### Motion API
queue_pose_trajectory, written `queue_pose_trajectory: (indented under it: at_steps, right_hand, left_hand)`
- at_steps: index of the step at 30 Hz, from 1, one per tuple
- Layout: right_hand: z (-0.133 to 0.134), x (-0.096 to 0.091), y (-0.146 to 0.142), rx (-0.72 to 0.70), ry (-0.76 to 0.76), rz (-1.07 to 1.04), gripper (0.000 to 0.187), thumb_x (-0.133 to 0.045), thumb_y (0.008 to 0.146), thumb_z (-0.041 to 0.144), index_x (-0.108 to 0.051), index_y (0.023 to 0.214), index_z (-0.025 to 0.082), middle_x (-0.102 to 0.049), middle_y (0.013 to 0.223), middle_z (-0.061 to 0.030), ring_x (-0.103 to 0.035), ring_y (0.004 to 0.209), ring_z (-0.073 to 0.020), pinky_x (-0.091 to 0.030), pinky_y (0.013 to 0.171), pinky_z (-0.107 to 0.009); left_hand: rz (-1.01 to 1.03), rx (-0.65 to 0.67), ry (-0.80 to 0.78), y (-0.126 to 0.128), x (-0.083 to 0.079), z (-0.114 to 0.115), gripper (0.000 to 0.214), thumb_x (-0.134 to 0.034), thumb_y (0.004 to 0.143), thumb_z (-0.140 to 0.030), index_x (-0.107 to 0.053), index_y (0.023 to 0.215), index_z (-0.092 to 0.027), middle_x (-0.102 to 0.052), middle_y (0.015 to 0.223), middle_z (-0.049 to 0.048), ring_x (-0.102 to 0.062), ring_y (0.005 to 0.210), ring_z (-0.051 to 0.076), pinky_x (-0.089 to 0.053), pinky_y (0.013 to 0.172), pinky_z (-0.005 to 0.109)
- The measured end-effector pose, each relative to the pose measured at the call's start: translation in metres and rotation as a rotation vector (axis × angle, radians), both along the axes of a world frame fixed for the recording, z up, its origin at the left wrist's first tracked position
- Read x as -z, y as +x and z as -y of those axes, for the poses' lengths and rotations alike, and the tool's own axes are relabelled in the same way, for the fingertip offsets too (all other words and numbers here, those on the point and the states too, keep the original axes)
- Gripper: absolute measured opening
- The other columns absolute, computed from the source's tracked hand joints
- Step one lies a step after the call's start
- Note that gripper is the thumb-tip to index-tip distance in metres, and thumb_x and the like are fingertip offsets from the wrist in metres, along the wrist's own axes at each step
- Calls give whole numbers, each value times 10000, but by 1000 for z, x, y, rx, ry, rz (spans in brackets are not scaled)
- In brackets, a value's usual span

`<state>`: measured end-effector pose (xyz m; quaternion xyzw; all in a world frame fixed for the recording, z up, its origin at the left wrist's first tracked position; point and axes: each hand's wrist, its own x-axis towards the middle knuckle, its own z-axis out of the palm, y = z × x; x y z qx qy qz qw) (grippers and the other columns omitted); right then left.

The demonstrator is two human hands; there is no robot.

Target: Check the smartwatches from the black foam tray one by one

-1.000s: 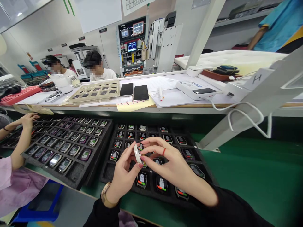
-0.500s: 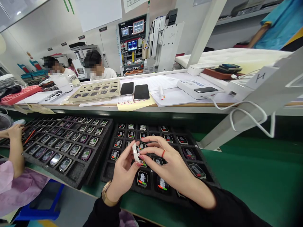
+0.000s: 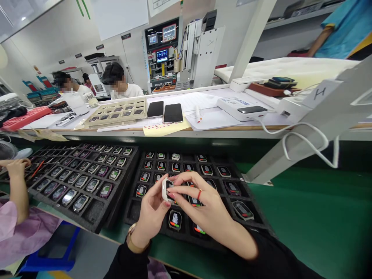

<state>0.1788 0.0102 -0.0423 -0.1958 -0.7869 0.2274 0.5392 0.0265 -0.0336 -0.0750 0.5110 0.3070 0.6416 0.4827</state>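
Observation:
My left hand (image 3: pixel 152 213) grips a pale smartwatch body (image 3: pixel 165 189) without a strap by its edges, tilted above the foam tray, its side button facing me. The fingertips of my right hand (image 3: pixel 203 201) are bent together against the screen side of this watch. They cover most of its screen. Beneath both hands lies a black foam tray (image 3: pixel 132 223) with watch bodies in its pockets, many screens lit with red and green marks. One lit smartwatch (image 3: pixel 174 220) rests in a pocket just below the held one.
Left of my tray stand stacked foam trays (image 3: pixel 95 217) of more watches. A co-worker's arm (image 3: pixel 19 186) reaches in at the far left. On the raised shelf are two phones (image 3: pixel 173 112), a cream tray (image 3: pixel 116 112), papers and a white box (image 3: pixel 232 110). A slanted post (image 3: pixel 279 162) rises at right.
My right fingertips have moved in closer against the watch's screen side. The watch has turned slightly in my left hand. The co-worker's hand at the left has shifted a little.

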Motion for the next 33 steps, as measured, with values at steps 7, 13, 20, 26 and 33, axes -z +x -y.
queue_pose_trajectory:
  at_steps: [7,13,20,26,33]
  right_hand:
    - [14,6,-10,124,196,-11,251,-581,895,-1,-647,1058,179,-587,1007,-100,-562,1004,-270,-514,824,-461]
    - [13,5,-7,112,170,18,230,-584,899,9,-653,1047,170,-592,1012,-105,-570,998,-267,-520,818,-447]
    - [8,-1,-1,145,33,21,145,-652,888,97,-697,930,228,-600,1044,-75,-614,983,-248,-539,831,-413]
    - [10,0,-1,157,20,6,155,-644,898,107,-718,918,242,-622,1037,-75,-622,991,-257,-548,833,-417]
    - [16,16,-15,183,-92,-187,178,-680,870,89,-738,928,247,-603,949,-51,-625,928,-235,-549,783,-366]
  left_hand:
    - [-7,-13,-19,-2,7,-1,487,-689,884,-326,-582,1356,-277,-616,1359,106,-577,1259,250,-462,1076,321]
    - [12,-8,-20,-2,10,1,503,-701,875,-333,-580,1359,-266,-610,1365,117,-568,1268,265,-451,1088,343]
    - [11,-8,-30,0,4,4,507,-727,854,-336,-598,1342,-283,-603,1376,104,-559,1279,268,-474,1054,304]
    - [36,-11,-29,1,6,4,507,-733,852,-312,-602,1339,-273,-600,1380,105,-562,1276,267,-474,1050,297]
    - [63,45,-49,3,11,1,529,-717,865,-326,-569,1369,-253,-579,1398,125,-532,1303,278,-433,1096,340]
